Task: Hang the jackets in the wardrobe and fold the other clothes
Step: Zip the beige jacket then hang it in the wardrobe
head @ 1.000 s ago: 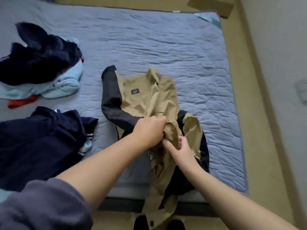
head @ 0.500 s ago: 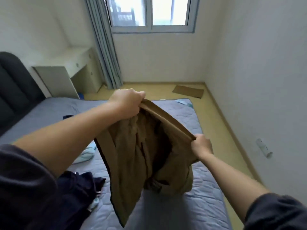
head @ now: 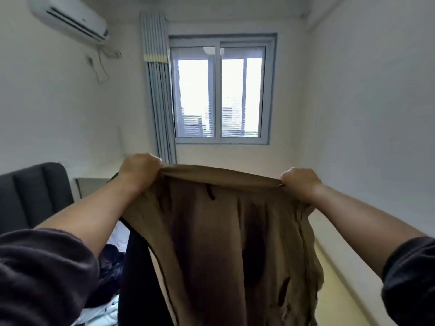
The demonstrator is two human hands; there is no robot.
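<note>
A second ago the tan jacket (head: 223,231) lay crumpled on the bed (head: 116,235) with both hands bunched together at its middle. Now it is up in the air in front of the person, and the head camera has swung from the mattress to the far wall. The left hand (head: 138,170) and right hand (head: 300,183) have drawn well apart. Each grip is clamped on an end of the jacket's top edge, fingers curled over the cloth, so that edge runs taut between them. The body hangs straight down, with a dark panel trailing on the left side and a small dark loop (head: 210,192) showing just under the edge. The lift seems meant to shake the garment out and find its shoulders, which suits the hanging half of the task. Neither wardrobe nor hanger is in view, so that step is not yet done. Below the left arm a strip of the quilted bed shows, with a heap of dark clothes (head: 110,267) on it, probably waiting to be sorted or folded. A dark padded headboard (head: 35,191) stands behind. The room is plain and white-walled: a sliding window (head: 221,90) straight ahead, a grey-blue curtain (head: 160,90) gathered to its left, an air conditioner (head: 68,17) high on the left wall, and yellowish floor (head: 334,290) along the right.
</note>
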